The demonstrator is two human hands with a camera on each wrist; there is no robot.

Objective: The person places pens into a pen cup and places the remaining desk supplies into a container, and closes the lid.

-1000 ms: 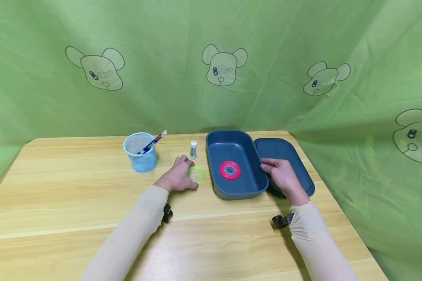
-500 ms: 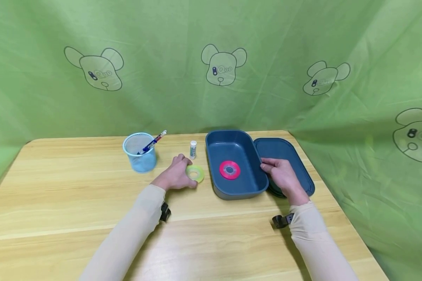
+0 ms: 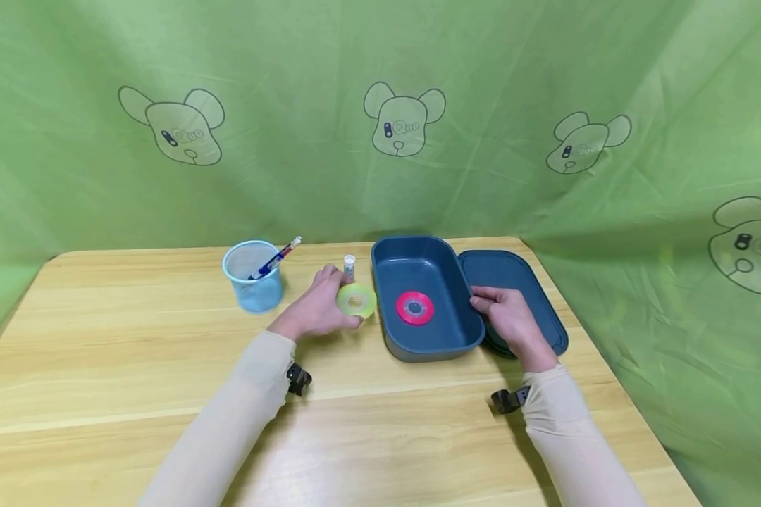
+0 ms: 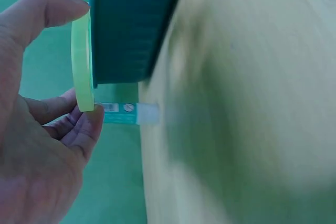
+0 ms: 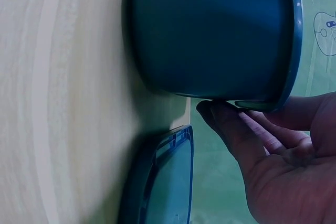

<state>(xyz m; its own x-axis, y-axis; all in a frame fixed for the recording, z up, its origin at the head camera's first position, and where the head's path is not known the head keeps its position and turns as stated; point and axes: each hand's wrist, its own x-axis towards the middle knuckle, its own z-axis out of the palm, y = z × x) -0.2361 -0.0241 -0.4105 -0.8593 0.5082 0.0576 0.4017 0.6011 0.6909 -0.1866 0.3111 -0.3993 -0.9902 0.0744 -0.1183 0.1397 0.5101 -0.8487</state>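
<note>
My left hand (image 3: 320,306) pinches a yellow-green tape roll (image 3: 370,301) by its edge, thumb on one side and fingertips on the other. In the left wrist view the tape roll (image 4: 82,61) is held off the table, beside the box wall. The dark blue box (image 3: 440,271) stands without its lid, and a pink tape roll (image 3: 402,308) lies flat on its floor. My right hand (image 3: 510,317) grips the box's right rim between thumb and fingers; the right wrist view shows fingers (image 5: 236,135) against the outer wall.
A glue stick (image 3: 349,266) stands upright behind my left hand. To the left is a light blue mesh pen cup (image 3: 258,292) with pens (image 3: 275,259) leaning in it. The dark blue lid (image 3: 514,271) lies right of the box. Green cloth (image 3: 292,176) hangs behind the table.
My left hand has lifted the yellow-green tape roll off the table and tilted it a little toward the box. My right hand stays on the box rim.
</note>
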